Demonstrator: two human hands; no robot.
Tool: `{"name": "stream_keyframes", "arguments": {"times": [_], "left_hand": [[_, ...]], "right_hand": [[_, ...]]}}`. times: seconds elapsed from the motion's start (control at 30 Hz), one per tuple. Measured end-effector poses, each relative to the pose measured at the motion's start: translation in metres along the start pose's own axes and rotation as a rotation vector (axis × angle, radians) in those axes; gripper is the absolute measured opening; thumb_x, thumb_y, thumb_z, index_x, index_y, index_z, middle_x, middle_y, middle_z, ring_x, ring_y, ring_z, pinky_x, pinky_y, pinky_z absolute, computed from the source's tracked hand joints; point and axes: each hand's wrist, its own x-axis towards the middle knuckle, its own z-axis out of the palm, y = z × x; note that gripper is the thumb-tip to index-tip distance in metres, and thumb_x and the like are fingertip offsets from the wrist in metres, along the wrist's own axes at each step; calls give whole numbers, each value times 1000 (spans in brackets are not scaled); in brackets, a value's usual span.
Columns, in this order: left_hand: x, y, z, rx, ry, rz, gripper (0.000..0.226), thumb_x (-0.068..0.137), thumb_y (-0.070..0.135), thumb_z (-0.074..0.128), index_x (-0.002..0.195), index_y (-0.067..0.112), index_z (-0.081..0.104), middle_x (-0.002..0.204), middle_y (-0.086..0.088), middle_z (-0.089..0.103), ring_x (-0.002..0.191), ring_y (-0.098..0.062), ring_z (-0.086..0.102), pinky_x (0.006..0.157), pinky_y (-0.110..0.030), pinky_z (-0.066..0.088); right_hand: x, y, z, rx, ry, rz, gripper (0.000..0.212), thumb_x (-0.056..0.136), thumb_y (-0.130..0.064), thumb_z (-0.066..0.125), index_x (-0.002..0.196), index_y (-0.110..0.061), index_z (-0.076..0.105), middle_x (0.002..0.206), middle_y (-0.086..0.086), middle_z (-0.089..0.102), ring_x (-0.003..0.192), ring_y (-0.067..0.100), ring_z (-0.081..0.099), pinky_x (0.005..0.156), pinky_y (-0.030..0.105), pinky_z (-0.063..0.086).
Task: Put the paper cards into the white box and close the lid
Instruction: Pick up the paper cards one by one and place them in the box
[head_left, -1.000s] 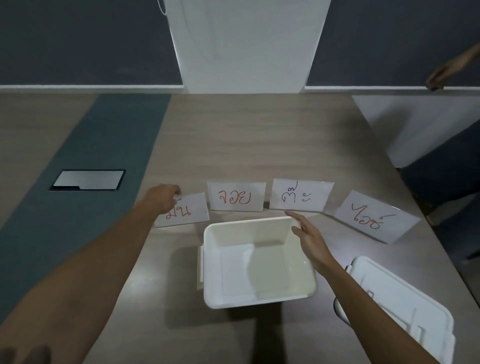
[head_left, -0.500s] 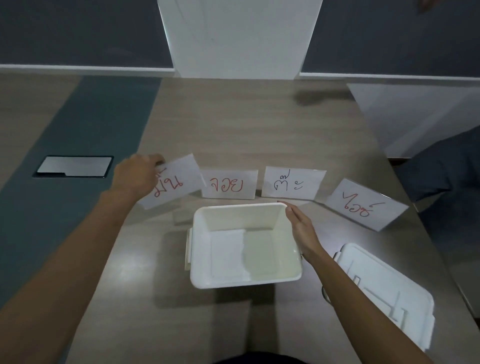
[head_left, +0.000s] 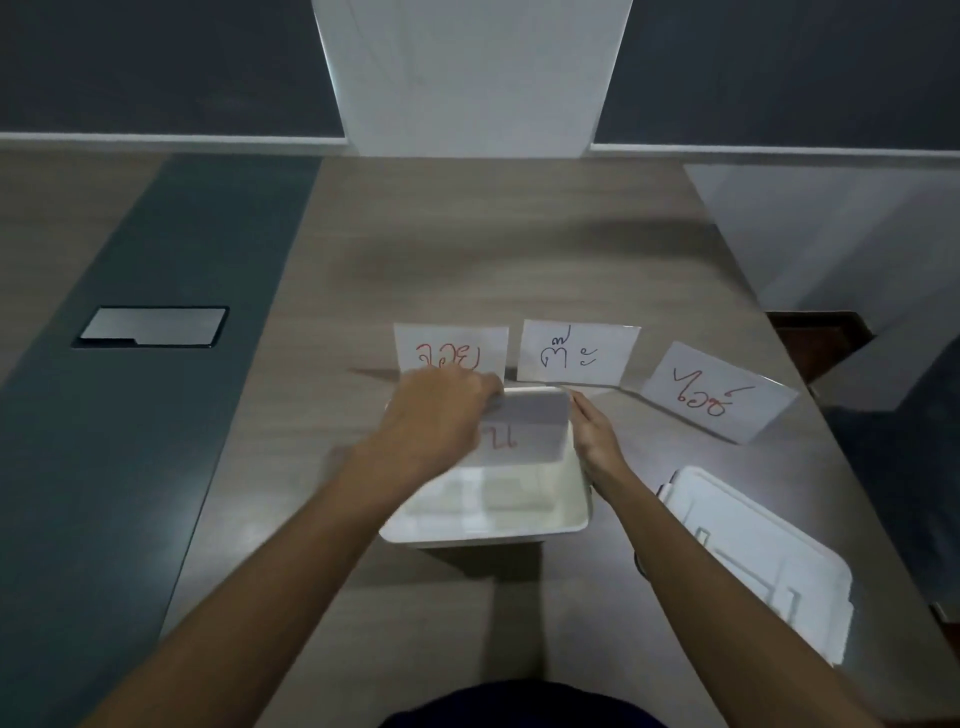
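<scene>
The left hand (head_left: 441, 415) pinches 1 paper card (head_left: 524, 431) by its left edge and holds it over the far part of the open white box (head_left: 571, 514); the card is blurred and tilted, with red writing partly hidden behind the hand. The right hand (head_left: 597, 441) lies flat and open against the box's right wall, fingers extended toward the far corner, gripping nothing. The box sits on the wooden tabletop (head_left: 467, 249) directly in front of the person, and whether anything already lies on its bottom cannot be told through the blur. Just beyond the box, 3 more cards lie on the tabletop in a loose row: a red-lettered card (head_left: 452, 348) at the left, partly covered by the left hand, a dark-lettered card (head_left: 576, 353) in the middle, and another red-lettered card (head_left: 717, 395) at the right, turned at an angle. The white lid (head_left: 763, 561) lies on the tabletop to the right of the box, near but apart from it. A small metal plate (head_left: 150, 326) is set into the dark strip well to the left.
</scene>
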Motion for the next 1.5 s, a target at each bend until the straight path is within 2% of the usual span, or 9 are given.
{"name": "stream_keyframes", "arguments": {"times": [0.13,0.27,0.37,0.53,0.63,0.87,1.03,1.23,1.5], "left_hand": [[-9,12,44,23,-145,36,38,84,16,62,121,22,64,109,-9,72,96,-29,67,83,-38,53],[-16,9,75,-155,-401,22,24,92,26,52,109,23,69,107,-5,72,94,-26,65,81,-37,53],[-20,4,90,-308,-623,-37,50,95,53,37,79,13,63,86,-7,68,82,-27,60,74,-37,46],[-17,-3,95,-453,-706,-58,60,91,65,30,94,22,72,104,-1,73,96,-21,65,93,-38,48],[-4,-9,88,-482,-606,-21,56,92,62,36,99,20,72,103,2,74,95,-19,66,93,-40,50],[78,-48,61,-567,119,-171,27,90,38,55,100,19,71,100,-5,73,95,-26,66,90,-38,50],[152,-81,75,-196,-101,-185,60,84,36,68,137,13,49,141,-15,48,133,-34,40,109,-42,36],[188,-96,97,40,-329,-131,37,90,22,61,126,16,59,127,-17,62,118,-35,59,96,-40,47],[154,-84,31,-13,8,-103,19,91,14,55,109,8,56,108,-25,67,98,-44,63,74,-42,47]], "right_hand": [[-2,-2,1,-11,13,-11,28,104,-23,42,117,-10,64,108,11,66,96,18,58,67,14,47],[-5,-3,-1,-35,0,-25,30,104,-26,41,123,-19,63,117,-1,65,107,16,58,76,17,43],[-4,1,0,-33,9,-21,30,104,-27,42,122,-22,64,118,-2,66,110,17,59,82,24,44],[-2,2,0,-48,5,-45,31,104,-27,41,124,-23,64,122,-3,66,116,17,58,99,31,44],[0,3,-2,-85,-3,-68,33,104,-28,40,126,-24,64,124,-4,65,116,16,58,99,30,44],[12,5,-20,-100,9,-77,33,104,-30,39,124,-26,65,122,-6,68,115,12,60,96,26,45],[14,6,-22,-103,15,-79,33,105,-28,39,125,-26,65,120,-9,68,108,-4,58,84,9,43],[18,11,-22,-97,27,-75,32,105,-30,39,122,-29,66,119,-14,69,112,1,60,94,19,45],[16,12,-21,-72,37,-67,32,104,-30,40,124,-26,65,120,-9,69,112,4,60,91,15,45]]}}
